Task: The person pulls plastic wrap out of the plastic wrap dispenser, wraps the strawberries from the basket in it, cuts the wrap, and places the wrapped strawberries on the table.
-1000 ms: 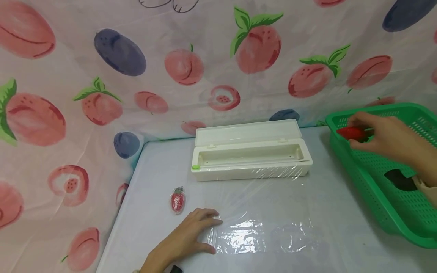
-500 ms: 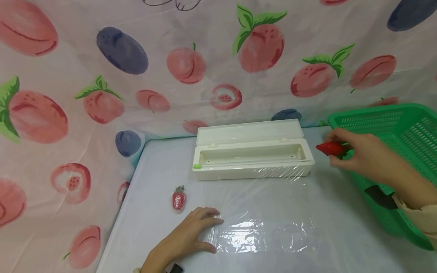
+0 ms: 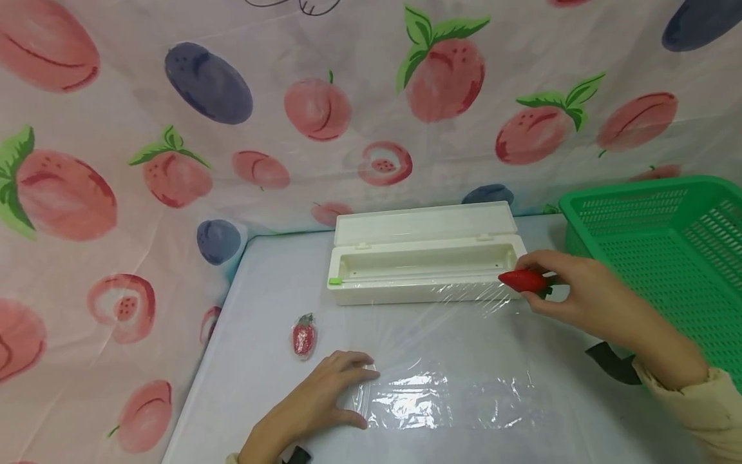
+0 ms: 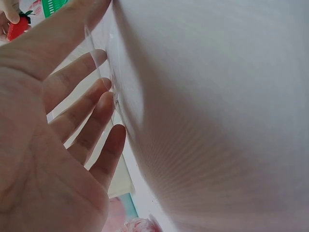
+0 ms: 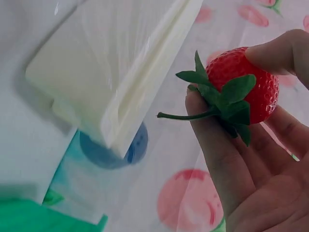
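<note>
Left hand: low on the tabletop, inside its left edge. Fingers spread and extended, gripping nothing firmly; they touch the left margin of the film.

Clear film: one sheet, transparent, wrinkled and glossy at its near part. Stretches over the tabletop from the white box toward the near side.

Wrapped strawberry: one, red with green top, in clear wrapping. Lies between the left hand and the tabletop's left edge, just beside the film.

Right hand: raised over the tabletop, cream sleeve at the wrist. Thumb and fingers pinch the bare strawberry.

Bare strawberry: one, red, with green leaves and stem. Held tilted on its side, tip toward the left; in the head view it overlaps the box's right front corner, while the right wrist view shows it apart from the box.

White box: long, near the tabletop's far edge, lid swung back. Green slider at the left end of its front rail.

Green basket: perforated, right of the box, reaching to the tabletop's far edge.

Printed cloth: hung behind, patterned with pink and blue fruit.
</note>
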Tool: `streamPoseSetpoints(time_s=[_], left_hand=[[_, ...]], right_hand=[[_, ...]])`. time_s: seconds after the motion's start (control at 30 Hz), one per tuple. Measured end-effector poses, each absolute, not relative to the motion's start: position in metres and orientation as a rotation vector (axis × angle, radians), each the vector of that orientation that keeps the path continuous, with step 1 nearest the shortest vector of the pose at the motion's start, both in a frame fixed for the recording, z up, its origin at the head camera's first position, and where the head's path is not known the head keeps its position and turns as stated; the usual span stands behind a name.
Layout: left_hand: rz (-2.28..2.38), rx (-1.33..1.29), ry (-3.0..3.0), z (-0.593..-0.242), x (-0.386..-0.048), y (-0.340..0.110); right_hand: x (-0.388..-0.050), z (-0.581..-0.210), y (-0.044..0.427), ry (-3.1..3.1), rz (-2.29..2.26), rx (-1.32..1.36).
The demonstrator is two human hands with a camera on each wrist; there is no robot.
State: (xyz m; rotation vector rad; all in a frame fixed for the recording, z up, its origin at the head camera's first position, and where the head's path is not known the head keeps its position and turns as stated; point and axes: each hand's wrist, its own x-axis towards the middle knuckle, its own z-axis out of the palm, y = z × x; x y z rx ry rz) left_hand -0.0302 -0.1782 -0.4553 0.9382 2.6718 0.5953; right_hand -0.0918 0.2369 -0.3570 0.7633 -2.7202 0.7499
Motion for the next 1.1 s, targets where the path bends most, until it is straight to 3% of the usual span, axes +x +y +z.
streamPoseSetpoints(time_s=[0.2,1.1], left_hand=[[0.597,0.93,2.673,-0.454,-0.03,-0.178],[0.621,0.872,2.643,-0.454,-0.031,-0.178]], right_hand=[[-0.087,-0.368,0.219,-2.611,0.83,0.926],[-0.061,-0.389,0.16,-2.897,0.951,1.149]])
